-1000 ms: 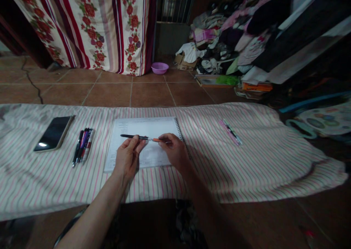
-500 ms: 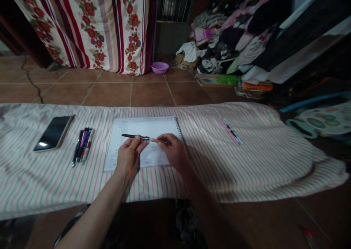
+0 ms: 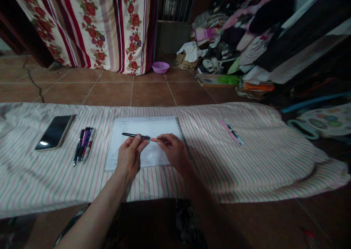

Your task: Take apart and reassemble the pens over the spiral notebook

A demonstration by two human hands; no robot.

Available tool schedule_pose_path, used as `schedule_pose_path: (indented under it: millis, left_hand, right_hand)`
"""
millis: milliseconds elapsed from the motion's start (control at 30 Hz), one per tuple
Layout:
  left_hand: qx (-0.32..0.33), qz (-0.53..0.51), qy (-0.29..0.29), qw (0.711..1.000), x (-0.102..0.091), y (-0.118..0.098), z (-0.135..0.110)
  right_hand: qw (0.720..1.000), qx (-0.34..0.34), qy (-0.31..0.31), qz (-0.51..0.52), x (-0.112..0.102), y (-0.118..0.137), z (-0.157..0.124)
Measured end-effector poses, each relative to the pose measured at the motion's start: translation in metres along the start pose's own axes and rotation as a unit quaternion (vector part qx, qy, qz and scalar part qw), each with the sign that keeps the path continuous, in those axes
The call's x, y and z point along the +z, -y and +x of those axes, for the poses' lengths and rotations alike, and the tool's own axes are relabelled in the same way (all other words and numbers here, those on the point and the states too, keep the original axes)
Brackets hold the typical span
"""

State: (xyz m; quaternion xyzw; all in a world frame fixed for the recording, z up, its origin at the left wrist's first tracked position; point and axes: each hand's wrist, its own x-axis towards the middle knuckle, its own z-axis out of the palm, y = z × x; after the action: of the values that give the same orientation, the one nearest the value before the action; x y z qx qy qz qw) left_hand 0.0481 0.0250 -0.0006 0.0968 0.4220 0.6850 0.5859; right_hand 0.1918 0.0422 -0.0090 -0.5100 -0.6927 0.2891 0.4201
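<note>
Over the spiral notebook I hold a slim black pen nearly level in both hands. My left hand is closed around its black barrel, with thumb and fingertips pinching it near the middle. At the other end, the fingertips of my right hand pinch a short orange part, which lies in line with the barrel. Whether the two parts touch is hard to tell. The notebook lies open under my hands, its wire binding on the right and faint print on the page.
Left of the notebook lie several pens and a phone with a dark screen. Two slim pens lie to the right. A striped cloth covers the surface. Beyond are a purple basin and a clothes heap.
The pale section between the black barrel and the orange part shows less than before. Both hands keep almost the same place and grip.
</note>
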Motion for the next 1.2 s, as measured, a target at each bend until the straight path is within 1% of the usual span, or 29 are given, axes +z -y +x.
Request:
schedule_pose_path:
  millis: [133,533,767,867,967,1200]
  left_hand:
    - [-0.006,-0.003,0.013,1.000,0.0008,0.0009,-0.0009]
    - [-0.023,0.007,0.026,0.999,-0.0016,0.0005,0.0018]
    - [-0.025,-0.009,0.003,1.000,0.0010,-0.0007,0.0011]
    - [-0.025,-0.015,0.013,0.999,0.0014,0.0003,0.0006]
    - [-0.027,-0.024,0.019,0.999,-0.0003,0.0026,0.0014]
    - [-0.018,-0.009,0.038,0.999,-0.0064,0.0079,0.0038]
  right_hand:
    - [1.000,0.002,0.000,0.007,0.0007,0.0006,-0.0002]
    - [1.000,0.002,0.000,0.031,0.0012,-0.0017,-0.0012]
    - [1.000,-0.021,-0.011,0.016,0.0018,0.0025,-0.0010]
    - [1.000,-0.013,-0.020,0.003,0.0024,0.0032,-0.0011]
    - [1.000,-0.006,-0.015,-0.003,0.0026,0.0032,-0.0016]
    - [0.999,0.043,0.001,0.033,0.0054,0.0013,-0.0038]
